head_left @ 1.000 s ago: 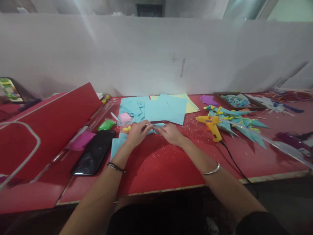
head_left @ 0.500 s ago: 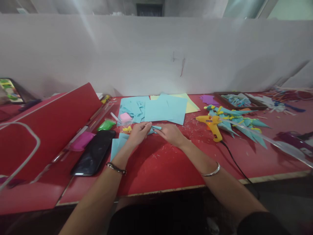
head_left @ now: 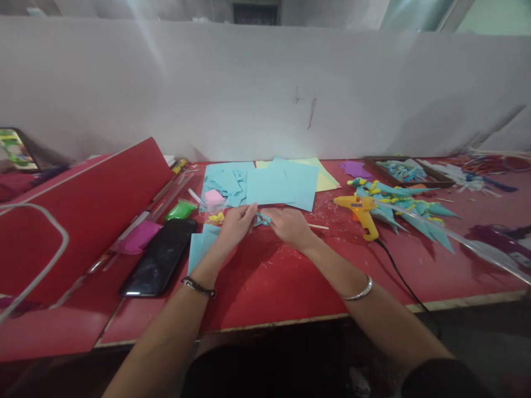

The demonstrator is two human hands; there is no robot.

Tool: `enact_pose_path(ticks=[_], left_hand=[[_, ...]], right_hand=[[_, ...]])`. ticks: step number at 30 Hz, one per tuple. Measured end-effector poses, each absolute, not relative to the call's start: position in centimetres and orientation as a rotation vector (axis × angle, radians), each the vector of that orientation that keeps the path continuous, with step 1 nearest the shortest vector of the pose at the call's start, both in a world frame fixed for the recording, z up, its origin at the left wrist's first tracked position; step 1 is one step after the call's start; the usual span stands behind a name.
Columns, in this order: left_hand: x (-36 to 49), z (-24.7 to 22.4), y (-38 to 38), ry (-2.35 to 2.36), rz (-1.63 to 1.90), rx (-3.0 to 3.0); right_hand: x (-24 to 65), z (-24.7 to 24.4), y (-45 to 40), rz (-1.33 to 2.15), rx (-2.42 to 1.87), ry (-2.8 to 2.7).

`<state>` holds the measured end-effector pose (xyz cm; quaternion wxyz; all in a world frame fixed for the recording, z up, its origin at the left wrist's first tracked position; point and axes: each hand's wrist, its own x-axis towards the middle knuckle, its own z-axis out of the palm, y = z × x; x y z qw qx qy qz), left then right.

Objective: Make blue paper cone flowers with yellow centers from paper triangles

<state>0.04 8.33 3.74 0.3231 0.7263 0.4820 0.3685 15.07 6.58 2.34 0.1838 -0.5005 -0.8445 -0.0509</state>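
Both hands meet over the red table. Between them is a small blue paper piece. My left hand is closed on its left side, thumb and fingers pressed together. My right hand is closed round its right side. A thin pale stick sticks out to the right from behind my right hand; how it is held is hidden. Blue paper sheets lie just beyond the hands. More blue paper lies beside my left wrist.
On the right lie a yellow glue gun with a black cord, blue paper cones and a tray of scraps. A black phone, green packet, pink packet and red board are at left.
The pale stick has come into view beside my right hand. Both hands have shifted slightly around the blue paper piece, and my right fingers are curled further over it.
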Motion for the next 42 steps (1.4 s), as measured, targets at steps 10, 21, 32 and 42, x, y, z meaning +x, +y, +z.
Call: enact_pose_path(ticks=[10, 21, 32, 42], left_hand=[[-0.7, 3.9, 8.5, 1.172, 0.833, 2.151], [-0.1, 3.2, 8.8, 1.156, 0.717, 1.635], [-0.7, 3.2, 8.9, 1.070, 0.729, 1.919], [-0.6, 2.7, 9.5, 1.249, 0.559, 1.602]], right_hand=[[15.7, 2.2, 7.0, 0.245, -1.237, -2.280], [15.4, 2.2, 7.1, -0.073, -1.435, -2.444], [16.0, 2.9, 6.9, 0.506, -1.142, -2.355], [15.2, 2.5, 6.7, -0.251, -1.410, -2.577]])
